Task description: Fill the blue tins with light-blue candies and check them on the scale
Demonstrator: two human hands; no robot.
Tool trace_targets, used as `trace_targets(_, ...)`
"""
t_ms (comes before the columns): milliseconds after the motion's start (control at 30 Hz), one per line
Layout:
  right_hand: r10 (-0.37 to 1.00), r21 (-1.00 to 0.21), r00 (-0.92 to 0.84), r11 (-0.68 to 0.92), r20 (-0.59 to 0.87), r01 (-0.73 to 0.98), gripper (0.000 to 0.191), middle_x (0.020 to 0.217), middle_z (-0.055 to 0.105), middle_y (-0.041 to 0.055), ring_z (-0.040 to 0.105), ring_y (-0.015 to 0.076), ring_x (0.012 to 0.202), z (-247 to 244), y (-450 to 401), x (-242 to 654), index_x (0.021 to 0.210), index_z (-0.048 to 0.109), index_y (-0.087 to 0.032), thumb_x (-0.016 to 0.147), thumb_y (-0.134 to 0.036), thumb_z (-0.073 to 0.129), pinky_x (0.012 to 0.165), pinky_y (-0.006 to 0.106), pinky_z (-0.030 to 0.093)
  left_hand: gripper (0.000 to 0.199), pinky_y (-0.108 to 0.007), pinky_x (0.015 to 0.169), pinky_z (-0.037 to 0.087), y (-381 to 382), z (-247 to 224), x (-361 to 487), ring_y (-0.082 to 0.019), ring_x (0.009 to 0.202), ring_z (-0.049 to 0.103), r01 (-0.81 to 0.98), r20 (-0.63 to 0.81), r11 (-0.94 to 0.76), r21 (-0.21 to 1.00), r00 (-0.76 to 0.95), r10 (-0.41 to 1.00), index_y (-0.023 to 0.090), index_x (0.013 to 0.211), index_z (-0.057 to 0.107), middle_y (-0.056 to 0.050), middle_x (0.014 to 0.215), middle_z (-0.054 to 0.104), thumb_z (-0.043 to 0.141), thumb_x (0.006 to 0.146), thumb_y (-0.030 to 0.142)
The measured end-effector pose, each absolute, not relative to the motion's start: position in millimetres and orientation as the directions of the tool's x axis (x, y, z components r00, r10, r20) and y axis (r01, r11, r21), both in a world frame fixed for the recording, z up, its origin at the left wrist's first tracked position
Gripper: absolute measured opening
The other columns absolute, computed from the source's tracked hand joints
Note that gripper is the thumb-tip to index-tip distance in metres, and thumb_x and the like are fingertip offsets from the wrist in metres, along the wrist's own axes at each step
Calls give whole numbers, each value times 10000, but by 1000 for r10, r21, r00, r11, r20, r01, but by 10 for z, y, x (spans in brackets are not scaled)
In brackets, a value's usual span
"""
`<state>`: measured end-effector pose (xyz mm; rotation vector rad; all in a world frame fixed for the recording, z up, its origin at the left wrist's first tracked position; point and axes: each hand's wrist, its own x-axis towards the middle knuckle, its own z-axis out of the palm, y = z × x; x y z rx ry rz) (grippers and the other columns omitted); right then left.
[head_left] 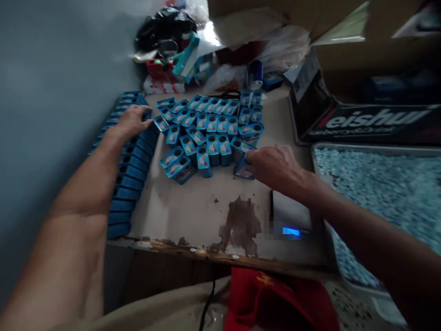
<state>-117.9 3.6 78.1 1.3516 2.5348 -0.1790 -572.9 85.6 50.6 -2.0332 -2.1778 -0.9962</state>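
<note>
My left hand (132, 122) lies over the far part of a long row of small blue cartons (132, 170) at the left. Its thumb and fingers are apart around the end of the row. My right hand (274, 163) is closed on a small blue carton (243, 158) at the right front of a loose group. Several more blue cartons (212, 122) with dark round holes in their tops stand upright between my hands. A flat scale (292, 212) with a lit blue display lies below my right forearm.
A metal tray (315, 158) of pale blue granules is at the right, before a dark printed cardboard box (365, 122). Plastic bags (285, 48), a dark blue can (255, 74) and a black bag (165, 27) crowd the back. The table's worn front edge (206, 258) is near me.
</note>
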Motion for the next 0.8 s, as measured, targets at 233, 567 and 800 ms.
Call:
trace_targets(233,747,-55,-651,650,-135,758,239,1044,855,70,754,258,927,874,-149,-248,1202,821,-266,1125,-286,596,686,324,328,561,-744,1429,304,544,793,-5061,-413,1610,500,969,527,137,204,-227,819,150,1456,760,-93,1626,661,781,901,71)
trace_targets(567,431,-9,-900,902,-64,432,411,968,780,39,647,237,977,915,-582,384,1102,785,-311,1158,-76,453,816,363,426,888,-501,1052,690,80,115,-2112,-371,1260,786,196,93,-377,905,775,625,282,1264,762,-61,1227,794,1144,541,627)
trace_targets(800,814,-222,-580,572,34,790,337,1138,840,92,745,299,1104,382,-712,1487,1398,760,-242,1061,-254,743,898,386,525,693,-305,738,629,-178,-283,-1797,-215,783,733,218,16,-147,965,509,861,221,968,690,30,833,734,1135,572,575)
